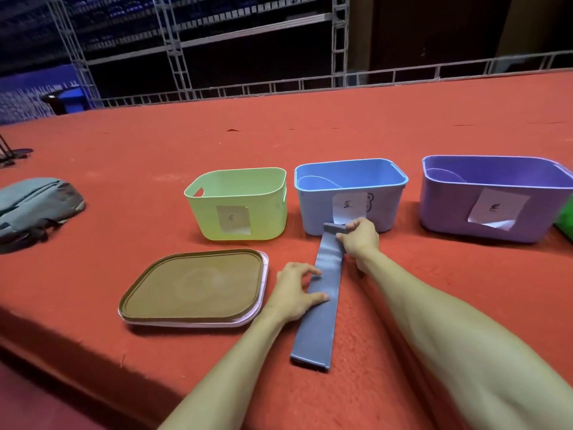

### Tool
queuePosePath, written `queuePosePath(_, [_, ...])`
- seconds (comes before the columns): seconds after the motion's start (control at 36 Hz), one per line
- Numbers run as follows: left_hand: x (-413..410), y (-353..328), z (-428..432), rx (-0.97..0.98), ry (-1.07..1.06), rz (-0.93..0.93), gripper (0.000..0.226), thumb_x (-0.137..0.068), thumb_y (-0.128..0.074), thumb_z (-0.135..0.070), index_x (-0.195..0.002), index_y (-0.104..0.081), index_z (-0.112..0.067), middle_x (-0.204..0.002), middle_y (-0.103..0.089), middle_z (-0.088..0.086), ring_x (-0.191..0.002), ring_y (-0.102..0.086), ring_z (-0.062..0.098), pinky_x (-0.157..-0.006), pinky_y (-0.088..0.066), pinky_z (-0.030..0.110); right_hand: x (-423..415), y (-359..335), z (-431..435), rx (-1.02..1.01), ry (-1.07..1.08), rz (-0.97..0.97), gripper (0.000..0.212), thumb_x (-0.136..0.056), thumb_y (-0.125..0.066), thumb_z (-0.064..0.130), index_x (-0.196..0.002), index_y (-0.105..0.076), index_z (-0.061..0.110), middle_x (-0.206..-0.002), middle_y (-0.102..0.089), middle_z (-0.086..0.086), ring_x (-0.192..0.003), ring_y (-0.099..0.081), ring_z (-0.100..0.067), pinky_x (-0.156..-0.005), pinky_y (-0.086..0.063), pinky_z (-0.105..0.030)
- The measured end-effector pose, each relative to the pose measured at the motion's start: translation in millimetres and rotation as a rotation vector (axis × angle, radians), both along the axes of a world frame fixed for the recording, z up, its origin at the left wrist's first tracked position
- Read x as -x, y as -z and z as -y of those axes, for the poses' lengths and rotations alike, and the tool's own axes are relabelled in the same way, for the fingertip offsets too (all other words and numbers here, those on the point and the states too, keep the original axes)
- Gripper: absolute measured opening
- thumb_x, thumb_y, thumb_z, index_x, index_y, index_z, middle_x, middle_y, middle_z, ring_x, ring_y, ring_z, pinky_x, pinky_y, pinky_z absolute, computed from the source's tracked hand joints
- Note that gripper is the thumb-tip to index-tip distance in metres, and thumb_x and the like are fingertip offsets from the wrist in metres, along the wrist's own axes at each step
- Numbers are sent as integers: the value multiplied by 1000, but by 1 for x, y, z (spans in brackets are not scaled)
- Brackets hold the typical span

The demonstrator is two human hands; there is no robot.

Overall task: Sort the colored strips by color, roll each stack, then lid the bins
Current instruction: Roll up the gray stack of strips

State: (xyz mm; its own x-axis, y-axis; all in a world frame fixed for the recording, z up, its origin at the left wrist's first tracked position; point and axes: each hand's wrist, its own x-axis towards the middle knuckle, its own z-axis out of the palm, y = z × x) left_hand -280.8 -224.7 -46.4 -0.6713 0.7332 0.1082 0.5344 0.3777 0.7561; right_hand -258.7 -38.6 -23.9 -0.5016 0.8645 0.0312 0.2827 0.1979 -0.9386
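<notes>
- Looking down from the head view, we see a stack of grey-blue strips (319,308) lying flat on the red carpeted platform (403,125), running from 6 o'clock up toward 12 o'clock.
- We find the left hand (297,294) at the stack's 9 o'clock side, spread open, with thumb and forefinger pressing the stack's middle down.
- We see the right hand (361,240) at the stack's far end, its fingers curled round that end, which is folded over on itself.
- At 12 o'clock from the stack, just beyond the folded end, stands the blue bin (316,212); it bears a paper label (348,206) and we make out a curved pale-blue strip (319,181) inside.
- At 10 o'clock from the stack we see the green bin (263,212), unlidded, also labelled.
- At 2 o'clock stands the purple bin (449,209), labelled, with a curved purple strip (443,175) inside.
- At 9 o'clock from the left hand, a brown lid (192,287) lies on top of a pink lid (263,293), both flat on the platform.
- Far out at 9 o'clock we see a grey bag (34,206) on the carpet.
- At 3 o'clock, on the frame's edge beside the purple bin, a green thing (566,221) shows; we cannot tell what it is.
</notes>
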Motion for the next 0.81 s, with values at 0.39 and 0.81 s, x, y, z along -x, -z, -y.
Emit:
queuePosePath(0.39, [-71, -46, 16, -4, 190, 6, 41, -79, -69, -4, -106, -53, -30, -112, -57, -7, -85, -52, 11, -85, -46, 30, -105, -79, -18, -309, -72, -316, 33, -76, -64, 0, -63, -46, 24, -65, -58, 4, -60, -53, -13, -57, -52, -37])
queuePosePath(0.81, [-201, -90, -24, -104, 381, 554, 45, -78, -69, 9, -116, -53, -10, -72, -55, 3, -55, -59, 8, -55, -50, 22, -216, -114, -71, -404, -91, -123, 14, -75, -71, 0, -79, -74, 13, -78, -71, -4, -67, -61, -8, -65, -47, -13])
